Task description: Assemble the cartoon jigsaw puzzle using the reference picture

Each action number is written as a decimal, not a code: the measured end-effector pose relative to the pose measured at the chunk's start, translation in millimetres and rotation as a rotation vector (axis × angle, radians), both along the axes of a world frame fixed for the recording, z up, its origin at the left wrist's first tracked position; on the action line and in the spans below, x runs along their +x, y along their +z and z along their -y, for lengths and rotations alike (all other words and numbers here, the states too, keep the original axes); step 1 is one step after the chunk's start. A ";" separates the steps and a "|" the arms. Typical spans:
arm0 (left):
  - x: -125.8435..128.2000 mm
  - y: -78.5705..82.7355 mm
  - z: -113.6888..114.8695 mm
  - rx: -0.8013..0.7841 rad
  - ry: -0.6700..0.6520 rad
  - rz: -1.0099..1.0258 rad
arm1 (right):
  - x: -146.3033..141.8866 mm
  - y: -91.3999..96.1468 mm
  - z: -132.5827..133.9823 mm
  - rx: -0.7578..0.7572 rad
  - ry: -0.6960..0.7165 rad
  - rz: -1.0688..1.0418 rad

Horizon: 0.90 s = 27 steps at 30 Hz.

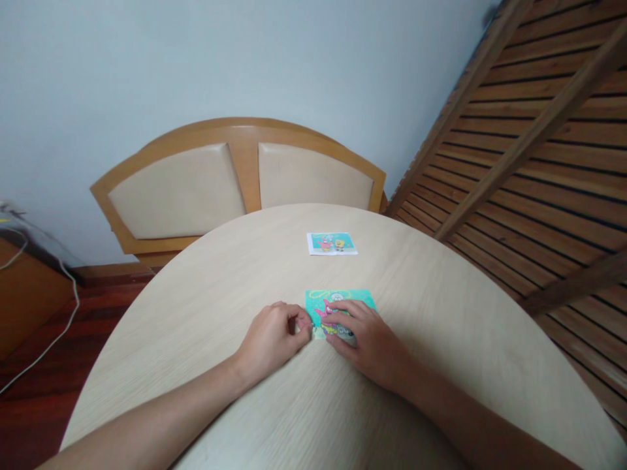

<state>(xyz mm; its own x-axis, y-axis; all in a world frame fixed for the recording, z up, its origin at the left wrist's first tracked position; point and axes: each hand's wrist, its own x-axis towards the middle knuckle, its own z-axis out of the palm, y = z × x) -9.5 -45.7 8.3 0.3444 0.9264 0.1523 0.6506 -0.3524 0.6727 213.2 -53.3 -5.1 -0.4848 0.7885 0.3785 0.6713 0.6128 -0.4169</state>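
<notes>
A flat turquoise cartoon picture (313,299) with a pink starfish figure and a yellow figure lies on the table in front of me. My right hand (365,336) rests over its right part, fingers spread apart and covering much of the yellow figure. At the picture's lower left edge is my left hand (281,329), its fingers curled and thumb and fingertips close together. Whatever may be between those fingertips is too small to make out. Farther back lies a smaller card (333,243) with a white margin, showing a pink and a yellow figure on turquoise.
Everything lies on a round, pale wooden table (220,274). Behind it stands a wooden headboard (249,163) with cream padded panels, against a white wall. A slatted wooden panel (514,150) slants along the right. A white cable (73,307) hangs at the left.
</notes>
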 end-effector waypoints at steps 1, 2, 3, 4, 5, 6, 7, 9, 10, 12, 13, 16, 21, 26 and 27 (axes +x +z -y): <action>0.5 0.8 0.2 0.007 -0.003 -0.020 | 0.0 -0.4 0.2 -0.006 -0.001 0.002; 0.8 1.5 0.4 0.018 -0.003 -0.044 | -0.1 -0.7 0.3 -0.012 -0.002 0.005; 1.1 2.2 0.6 0.028 0.002 -0.070 | -0.3 -0.7 0.6 -0.018 -0.005 0.010; 1.3 2.9 0.9 0.035 0.009 -0.098 | -0.6 -0.5 0.8 -0.021 -0.007 0.015; 1.4 3.7 1.3 0.039 0.017 -0.125 | -1.0 -0.1 1.1 -0.021 -0.009 0.019; 1.5 4.4 1.8 0.041 0.022 -0.146 | -1.4 0.5 1.4 -0.020 -0.010 0.024; 1.6 5.0 2.3 0.041 0.025 -0.161 | -1.7 1.2 1.7 -0.020 -0.010 0.030; 2.0 6.1 3.3 0.042 0.024 -0.175 | -2.2 2.3 2.2 -0.021 -0.007 0.038; 2.2 6.5 3.7 0.044 0.022 -0.178 | -2.2 2.7 2.3 -0.021 -0.008 0.042; 2.0 6.8 3.5 0.042 0.014 -0.180 | -2.1 2.8 2.6 -0.024 -0.009 0.048; 1.3 6.8 2.9 0.038 0.006 -0.177 | -2.0 2.7 2.6 -0.026 -0.010 0.049; -4.4 5.6 -1.4 0.030 -0.010 -0.160 | -1.5 2.0 2.7 -0.037 -0.009 0.051; -19.2 0.4 -11.2 0.231 -0.132 -0.065 | -0.7 0.4 2.6 -0.035 0.000 0.053; -21.6 -6.5 -14.2 0.291 -0.191 -0.130 | -0.3 1.1 2.8 -0.019 0.010 0.045; -20.9 -7.6 -14.3 0.290 -0.182 -0.135 | -0.4 1.5 2.9 -0.021 0.010 0.047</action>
<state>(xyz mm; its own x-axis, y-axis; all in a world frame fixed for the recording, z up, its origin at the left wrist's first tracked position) -30.4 -31.4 0.7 0.5345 0.7731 0.3415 0.6361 -0.6341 0.4398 212.8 -56.3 -3.6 -0.5095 0.7911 0.3385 0.6845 0.6110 -0.3978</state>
